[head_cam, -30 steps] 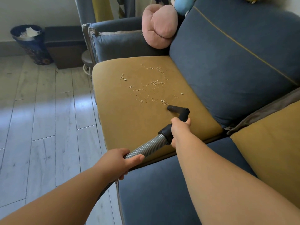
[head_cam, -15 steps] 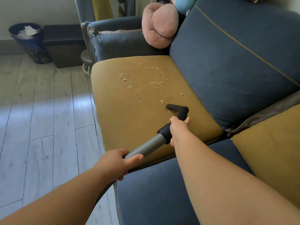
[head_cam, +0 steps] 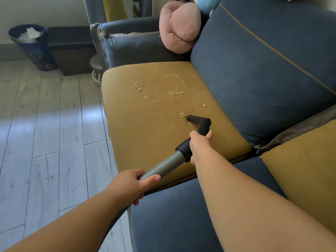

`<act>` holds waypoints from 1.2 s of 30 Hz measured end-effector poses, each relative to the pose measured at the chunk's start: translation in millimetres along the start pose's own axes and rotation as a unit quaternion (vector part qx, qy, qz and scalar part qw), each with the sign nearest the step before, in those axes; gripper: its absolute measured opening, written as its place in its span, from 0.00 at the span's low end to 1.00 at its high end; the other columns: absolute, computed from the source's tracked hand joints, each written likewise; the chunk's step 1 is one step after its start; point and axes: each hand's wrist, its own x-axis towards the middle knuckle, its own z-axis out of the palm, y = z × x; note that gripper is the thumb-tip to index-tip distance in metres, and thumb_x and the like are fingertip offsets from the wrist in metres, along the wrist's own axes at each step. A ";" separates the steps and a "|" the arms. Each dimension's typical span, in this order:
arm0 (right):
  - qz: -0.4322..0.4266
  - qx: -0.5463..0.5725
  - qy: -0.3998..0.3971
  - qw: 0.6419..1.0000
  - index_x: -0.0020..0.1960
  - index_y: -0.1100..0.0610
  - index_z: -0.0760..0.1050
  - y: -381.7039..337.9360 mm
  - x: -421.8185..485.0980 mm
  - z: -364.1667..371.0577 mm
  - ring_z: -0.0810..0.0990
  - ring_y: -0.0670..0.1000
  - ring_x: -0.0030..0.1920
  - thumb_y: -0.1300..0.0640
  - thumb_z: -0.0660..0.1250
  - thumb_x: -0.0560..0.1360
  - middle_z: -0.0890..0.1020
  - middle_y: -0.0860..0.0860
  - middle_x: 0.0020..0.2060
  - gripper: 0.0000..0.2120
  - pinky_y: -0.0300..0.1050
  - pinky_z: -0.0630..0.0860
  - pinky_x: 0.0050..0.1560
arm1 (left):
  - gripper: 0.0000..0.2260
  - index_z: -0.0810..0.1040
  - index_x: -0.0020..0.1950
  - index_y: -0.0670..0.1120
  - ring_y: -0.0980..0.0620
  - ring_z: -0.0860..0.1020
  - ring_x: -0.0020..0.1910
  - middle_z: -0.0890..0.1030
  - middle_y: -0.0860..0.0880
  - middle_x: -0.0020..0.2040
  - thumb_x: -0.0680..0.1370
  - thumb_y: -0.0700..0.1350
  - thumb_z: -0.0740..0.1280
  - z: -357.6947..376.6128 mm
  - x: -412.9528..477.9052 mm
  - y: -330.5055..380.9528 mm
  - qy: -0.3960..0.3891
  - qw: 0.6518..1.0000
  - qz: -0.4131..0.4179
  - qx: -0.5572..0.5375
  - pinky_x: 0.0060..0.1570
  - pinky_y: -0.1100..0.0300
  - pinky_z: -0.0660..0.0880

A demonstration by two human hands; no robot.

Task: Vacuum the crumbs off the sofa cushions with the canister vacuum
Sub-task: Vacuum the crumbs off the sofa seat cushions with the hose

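Mustard seat cushion (head_cam: 138,142) on a blue sofa (head_cam: 181,215), pale plank floor (head_cam: 45,142) off to the left, that's the setup. Crumbs (head_cam: 175,93) are scattered over the far middle of that cushion, and the nearest clump sits right at the mouth of the black nozzle (head_cam: 197,118), which is tipped down onto the fabric. Right hand (head_cam: 199,144) is wrapped around the black handle just behind the bend, and left hand (head_cam: 133,182) is curled round the ribbed grey hose (head_cam: 163,165) at the cushion's near edge. What I'd worry about: that opening is narrow and the mess is spread wide, so a quick sweep probably plows crumbs ahead of it or flicks them left off the edge onto the floor. Pressing hard could suck the cover into the mouth and choke the airflow. If the left hand pulls the hose tight, the nozzle could jerk off line. Bits near the blue back cushion (head_cam: 254,79) might roll into the gap too. Canister itself isn't in view.
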 end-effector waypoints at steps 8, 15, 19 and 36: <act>0.007 -0.008 0.007 1.000 0.74 0.34 0.42 7.5 -7.8 1.8 0.74 0.60 0.52 0.55 0.60 0.77 0.70 0.53 0.66 0.36 0.57 0.74 0.44 | 0.24 0.75 0.39 0.52 0.58 0.78 0.23 0.79 0.55 0.24 0.68 0.73 0.62 -3.8 -8.8 -3.3 -0.003 1.000 -0.004 0.012 0.24 0.69 0.70; 0.009 -0.004 0.009 1.000 0.74 0.34 0.42 11.4 -12.8 10.4 0.74 0.60 0.52 0.54 0.60 0.76 0.70 0.52 0.66 0.37 0.55 0.72 0.42 | 0.24 0.76 0.41 0.51 0.58 0.79 0.24 0.79 0.53 0.26 0.68 0.72 0.63 -10.5 -11.8 -8.7 -0.003 1.000 -0.012 0.011 0.26 0.67 0.74; 0.007 -0.002 0.008 1.000 0.74 0.33 0.42 9.9 -15.0 13.6 0.75 0.60 0.53 0.54 0.60 0.76 0.71 0.52 0.65 0.36 0.56 0.73 0.43 | 0.24 0.76 0.40 0.51 0.57 0.79 0.24 0.79 0.53 0.26 0.67 0.72 0.64 -13.4 -11.4 -12.6 0.000 1.000 -0.010 -0.010 0.26 0.68 0.73; -0.019 0.005 -0.026 0.999 0.74 0.35 0.43 -1.1 -19.4 25.6 0.77 0.61 0.54 0.56 0.61 0.77 0.72 0.54 0.63 0.37 0.64 0.76 0.55 | 0.28 0.77 0.41 0.49 0.54 0.81 0.26 0.83 0.48 0.30 0.65 0.75 0.63 -25.0 -12.4 -15.5 0.008 1.000 -0.015 -0.015 0.35 0.53 0.82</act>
